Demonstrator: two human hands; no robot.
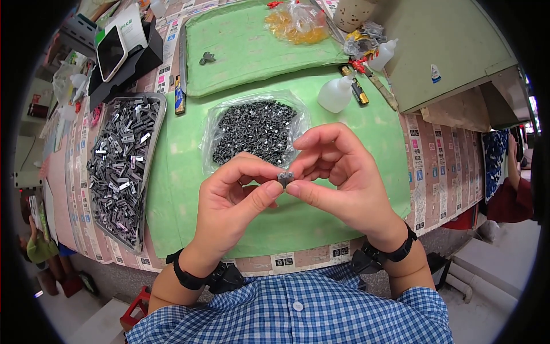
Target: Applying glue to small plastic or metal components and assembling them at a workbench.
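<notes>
My left hand [235, 200] and my right hand [338, 178] meet above the green mat [177, 189], fingertips pinched together on a small grey metal part [285, 178]. Each hand grips one side of it between thumb and forefinger. Just beyond my hands lies a clear plastic sheet with a heap of several small dark metal parts [255, 131]. Both wrists wear black bands.
A metal tray [150, 149] full of grey metal pieces stands at the left. A second green mat [246, 46] lies farther back, with a bag of orange bits [295, 24], white squeeze bottles [335, 94], batteries and a phone [112, 51]. Another person sits at the right edge.
</notes>
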